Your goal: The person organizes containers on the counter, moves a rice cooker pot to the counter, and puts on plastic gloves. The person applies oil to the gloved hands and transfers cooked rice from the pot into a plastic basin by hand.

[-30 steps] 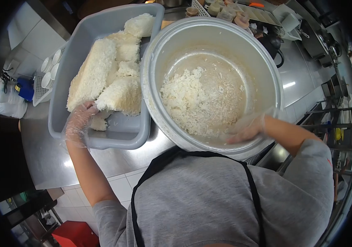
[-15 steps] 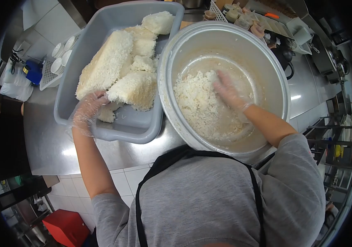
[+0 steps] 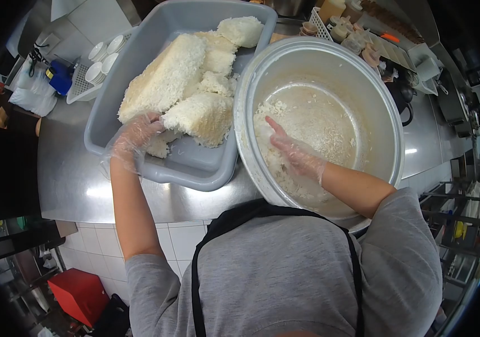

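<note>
My left hand (image 3: 137, 136), in a clear plastic glove, reaches over the near side of a grey plastic tub (image 3: 195, 178). Its fingers are curled closed at the edge of the clumped cooked rice (image 3: 161, 76), which lies in large slabs and chunks. To the right stands a big round metal pot (image 3: 383, 106). Inside it is my gloved right hand (image 3: 295, 153), fingers stretched out and palm side against loose white rice (image 3: 271, 149) by the pot's left wall. Part of that rice is hidden behind the hand. Scattered grains stick to the pot's bottom.
Tub and pot stand side by side on a steel counter (image 3: 71, 185). White cups (image 3: 95, 73) sit in a basket at the back left, near a blue object (image 3: 59, 77). Behind the pot are sauce bottles (image 3: 333, 8) and small containers. A red bin (image 3: 80, 295) is on the floor.
My right hand has swept left across the pot, pushing the rice heap against the left wall and baring more of the bottom. My left hand keeps its place at the rice slabs. The view has shifted slightly.
</note>
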The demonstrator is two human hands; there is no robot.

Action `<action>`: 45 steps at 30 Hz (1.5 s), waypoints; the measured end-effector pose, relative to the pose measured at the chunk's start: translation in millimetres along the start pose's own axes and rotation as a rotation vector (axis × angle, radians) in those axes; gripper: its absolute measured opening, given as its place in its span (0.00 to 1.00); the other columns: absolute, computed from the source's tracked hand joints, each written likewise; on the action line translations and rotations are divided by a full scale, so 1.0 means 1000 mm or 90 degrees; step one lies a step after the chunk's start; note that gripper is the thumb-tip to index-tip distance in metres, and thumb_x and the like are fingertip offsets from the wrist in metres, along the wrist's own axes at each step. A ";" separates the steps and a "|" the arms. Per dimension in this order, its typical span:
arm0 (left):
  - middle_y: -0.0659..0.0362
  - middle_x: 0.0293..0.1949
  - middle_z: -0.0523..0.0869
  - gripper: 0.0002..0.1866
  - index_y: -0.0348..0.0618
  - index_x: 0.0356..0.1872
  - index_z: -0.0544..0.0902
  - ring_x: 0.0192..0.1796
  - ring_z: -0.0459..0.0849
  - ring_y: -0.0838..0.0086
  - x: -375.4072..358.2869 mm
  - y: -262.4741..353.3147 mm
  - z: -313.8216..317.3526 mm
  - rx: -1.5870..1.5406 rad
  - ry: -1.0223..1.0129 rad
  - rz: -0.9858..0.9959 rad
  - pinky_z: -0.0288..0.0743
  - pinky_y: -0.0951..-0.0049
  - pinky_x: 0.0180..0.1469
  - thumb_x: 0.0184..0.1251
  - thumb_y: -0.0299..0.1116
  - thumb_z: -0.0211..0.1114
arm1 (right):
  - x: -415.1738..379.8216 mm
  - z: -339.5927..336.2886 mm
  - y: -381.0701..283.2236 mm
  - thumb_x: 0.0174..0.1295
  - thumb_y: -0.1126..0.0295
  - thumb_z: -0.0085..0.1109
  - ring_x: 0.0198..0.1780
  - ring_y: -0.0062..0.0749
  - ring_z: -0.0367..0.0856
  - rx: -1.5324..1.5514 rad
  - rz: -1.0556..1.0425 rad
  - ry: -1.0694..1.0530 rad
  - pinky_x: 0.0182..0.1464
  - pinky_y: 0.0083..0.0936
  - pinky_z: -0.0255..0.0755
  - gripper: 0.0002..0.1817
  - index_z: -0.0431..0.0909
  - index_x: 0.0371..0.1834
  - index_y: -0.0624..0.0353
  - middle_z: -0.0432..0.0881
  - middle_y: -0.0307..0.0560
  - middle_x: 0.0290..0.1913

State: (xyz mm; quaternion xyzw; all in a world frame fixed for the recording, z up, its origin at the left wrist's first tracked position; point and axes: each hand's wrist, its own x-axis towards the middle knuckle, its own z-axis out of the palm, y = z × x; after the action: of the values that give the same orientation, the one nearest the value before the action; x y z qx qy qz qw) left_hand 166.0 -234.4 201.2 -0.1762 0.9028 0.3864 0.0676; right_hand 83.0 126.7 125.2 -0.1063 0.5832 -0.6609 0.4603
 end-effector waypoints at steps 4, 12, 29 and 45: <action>0.63 0.28 0.82 0.14 0.39 0.36 0.84 0.34 0.76 0.78 0.002 0.003 -0.004 0.032 -0.014 -0.052 0.68 0.76 0.42 0.49 0.35 0.60 | -0.005 0.013 -0.010 0.53 0.57 0.67 0.73 0.49 0.45 0.000 0.025 -0.027 0.69 0.55 0.46 0.46 0.48 0.72 0.40 0.53 0.56 0.69; 0.61 0.30 0.84 0.16 0.42 0.38 0.84 0.36 0.79 0.76 0.003 -0.002 -0.005 0.062 -0.040 -0.032 0.70 0.74 0.45 0.49 0.37 0.59 | -0.015 0.019 -0.077 0.53 0.68 0.66 0.60 0.45 0.71 0.243 -0.069 0.114 0.58 0.36 0.74 0.39 0.56 0.67 0.52 0.68 0.56 0.60; 0.65 0.28 0.82 0.12 0.41 0.35 0.84 0.33 0.77 0.79 0.008 -0.014 -0.002 0.017 -0.027 -0.044 0.69 0.77 0.40 0.49 0.34 0.61 | 0.078 0.073 -0.162 0.54 0.66 0.66 0.55 0.47 0.75 0.076 -0.261 -0.006 0.55 0.36 0.75 0.34 0.62 0.62 0.66 0.70 0.59 0.59; 0.63 0.28 0.83 0.13 0.40 0.33 0.84 0.35 0.78 0.78 -0.004 0.009 -0.006 0.061 -0.037 -0.046 0.69 0.76 0.43 0.51 0.37 0.62 | -0.017 0.020 -0.134 0.54 0.52 0.65 0.57 0.40 0.74 0.029 -0.206 0.015 0.62 0.38 0.67 0.35 0.69 0.57 0.66 0.75 0.54 0.53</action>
State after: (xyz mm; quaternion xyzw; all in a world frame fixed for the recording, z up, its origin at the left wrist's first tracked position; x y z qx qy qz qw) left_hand 166.6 -231.8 212.5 -0.1935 0.9110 0.3451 0.1161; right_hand 40.5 112.0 254.6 -0.1804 0.5489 -0.7406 0.3429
